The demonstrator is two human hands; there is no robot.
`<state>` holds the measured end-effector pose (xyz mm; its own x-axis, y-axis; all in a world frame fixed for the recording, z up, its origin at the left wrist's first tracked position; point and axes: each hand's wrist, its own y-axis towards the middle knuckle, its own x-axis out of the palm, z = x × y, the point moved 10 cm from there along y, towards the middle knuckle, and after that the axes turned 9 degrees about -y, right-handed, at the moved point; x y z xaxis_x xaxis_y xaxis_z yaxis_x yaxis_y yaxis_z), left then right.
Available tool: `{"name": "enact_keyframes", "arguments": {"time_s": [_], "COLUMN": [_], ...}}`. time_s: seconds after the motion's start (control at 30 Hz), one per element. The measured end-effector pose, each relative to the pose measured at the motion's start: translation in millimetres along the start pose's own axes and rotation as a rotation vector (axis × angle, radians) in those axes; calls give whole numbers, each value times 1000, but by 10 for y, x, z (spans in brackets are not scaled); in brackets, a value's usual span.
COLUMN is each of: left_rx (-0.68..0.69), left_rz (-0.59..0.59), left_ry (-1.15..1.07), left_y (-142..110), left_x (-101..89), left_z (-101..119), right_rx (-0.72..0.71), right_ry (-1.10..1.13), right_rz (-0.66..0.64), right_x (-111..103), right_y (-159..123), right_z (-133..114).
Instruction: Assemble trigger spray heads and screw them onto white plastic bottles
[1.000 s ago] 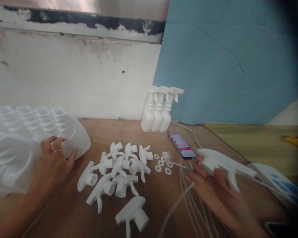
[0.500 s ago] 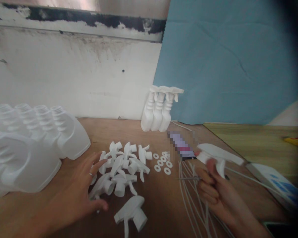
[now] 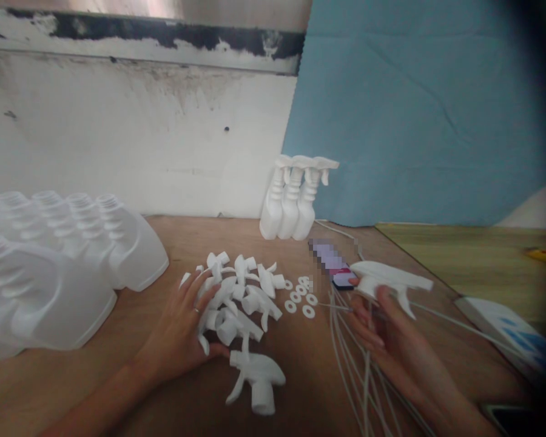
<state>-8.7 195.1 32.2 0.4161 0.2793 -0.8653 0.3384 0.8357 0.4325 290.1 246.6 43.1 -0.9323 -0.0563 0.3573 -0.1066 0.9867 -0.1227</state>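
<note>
My left hand (image 3: 182, 321) rests with curved, parted fingers against the left side of a heap of white trigger spray heads (image 3: 230, 297). It touches the outer ones without gripping any. A single spray head (image 3: 258, 376) lies apart, nearer to me. My right hand (image 3: 386, 340) is closed on another spray head (image 3: 391, 276), held tilted above the table with its trigger to the right. A thin tube (image 3: 332, 306) sticks out leftward from the same hand's fingers. Several flat white washers (image 3: 295, 296) lie between the heap and this hand.
White empty bottles (image 3: 68, 273) stand in rows at left. Three bottles with spray heads (image 3: 287, 206) stand by the wall. A phone (image 3: 331, 261) lies behind several loose thin tubes (image 3: 346, 358). A white bag with blue print (image 3: 505, 328) is at right.
My left hand has moved right, pushing the heap of spray heads together. The nearest spray head has shifted right and turned. My right hand has moved slightly left, its spray head tilted differently.
</note>
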Motion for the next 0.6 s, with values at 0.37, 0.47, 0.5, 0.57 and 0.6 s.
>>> {"name": "enact_keyframes", "arguments": {"time_s": [0.37, 0.47, 0.5, 0.57, 0.6], "left_rx": [163, 272, 333, 449, 457], "left_rz": [37, 78, 68, -38, -126], "left_ry": [-197, -315, -366, -511, -597], "left_y": [130, -42, -100, -206, -242], "left_x": [-106, -278, -295, -208, -100], "left_z": [187, 496, 645, 953, 1065], "right_rx": [-229, -291, -295, -282, -284], "right_ry": [-357, -629, -705, -808, -843], "right_rz": [319, 533, 563, 550, 528], "right_x": [-430, -565, -556, -473, -412], "right_y": [50, -90, -137, -199, -225], "right_z": [-177, -347, -389, -413, -408]}}
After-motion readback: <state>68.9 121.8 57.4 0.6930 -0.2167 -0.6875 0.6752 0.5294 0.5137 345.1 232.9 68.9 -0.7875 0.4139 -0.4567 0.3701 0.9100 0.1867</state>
